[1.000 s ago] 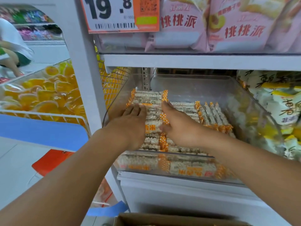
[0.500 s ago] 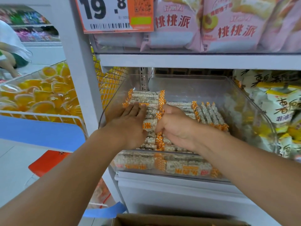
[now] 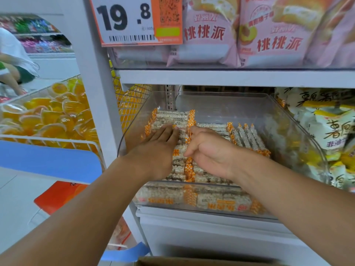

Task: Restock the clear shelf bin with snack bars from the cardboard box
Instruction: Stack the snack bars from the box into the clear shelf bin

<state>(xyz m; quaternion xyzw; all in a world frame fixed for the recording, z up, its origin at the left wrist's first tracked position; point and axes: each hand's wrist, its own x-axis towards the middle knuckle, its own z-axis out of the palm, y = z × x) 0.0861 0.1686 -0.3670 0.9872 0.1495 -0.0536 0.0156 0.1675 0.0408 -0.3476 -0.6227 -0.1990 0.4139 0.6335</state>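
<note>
Bars point(image 3: 173, 117) sit in the bin point(image 3: 278, 120): long, flat puffed-rice sticks in clear film with crimped orange-check ends. Left stack and front rows lie flat, long axis left-right. A few at right point(image 3: 247, 136) stand on edge, fanned, long axis running front to back. Bin is clear hard plastic with rounded corners, on the middle shelf, rear half bare. My left hand point(image 3: 159, 148) lies palm down on the left stack, fingers straight and together, gripping nothing. My right hand point(image 3: 209, 148) is over the seam between stacks, fingers curled under; can't tell whether they pinch a wrapper. Box point(image 3: 192, 261): only a brown cardboard edge shows at bottom. Pink pouches point(image 3: 207, 33) fill the shelf above, under a 19.8 tag point(image 3: 124, 18).
</note>
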